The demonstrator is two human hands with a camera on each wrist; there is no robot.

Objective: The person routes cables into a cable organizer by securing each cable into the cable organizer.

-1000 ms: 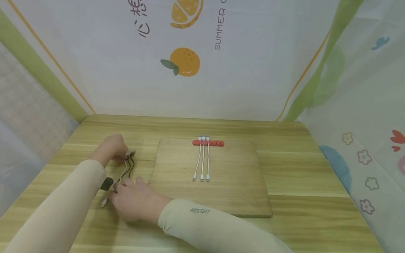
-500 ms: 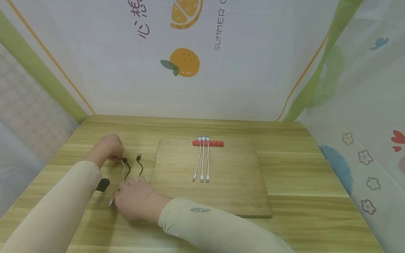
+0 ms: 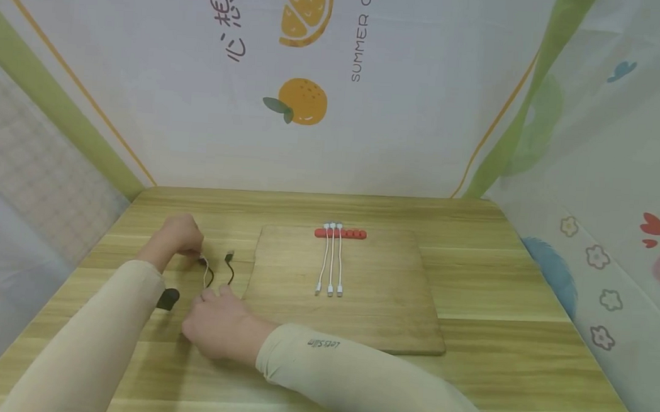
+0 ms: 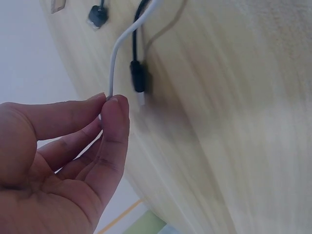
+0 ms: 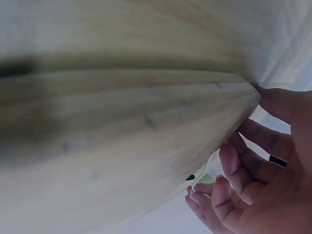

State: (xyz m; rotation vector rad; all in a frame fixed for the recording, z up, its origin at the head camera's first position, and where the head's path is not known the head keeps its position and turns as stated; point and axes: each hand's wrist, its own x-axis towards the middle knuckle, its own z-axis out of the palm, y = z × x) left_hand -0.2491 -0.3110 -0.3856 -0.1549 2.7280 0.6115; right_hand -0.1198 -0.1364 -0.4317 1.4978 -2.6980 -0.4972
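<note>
My left hand pinches a white charging cable between thumb and fingertips, raising it off the wooden table at the left. Beside it hangs or lies a black cable with its plug; a second black plug lies a little to the right. My right hand rests low over the lower ends of these cables, which it hides. In the right wrist view its fingers are loosely bent, thumb and index apart, with the white cable running behind them. Whether its fingers touch a cable there is hidden.
Right of the hands lies a wooden board. On it, three white cables hang side by side from a red cable holder. A black wrist piece sits under the left sleeve. Printed white curtains enclose the table.
The black plug at the right has come apart from the bundle. My left hand shifted slightly left with the white cable. The white plug end beside my right hand is out of sight now.
</note>
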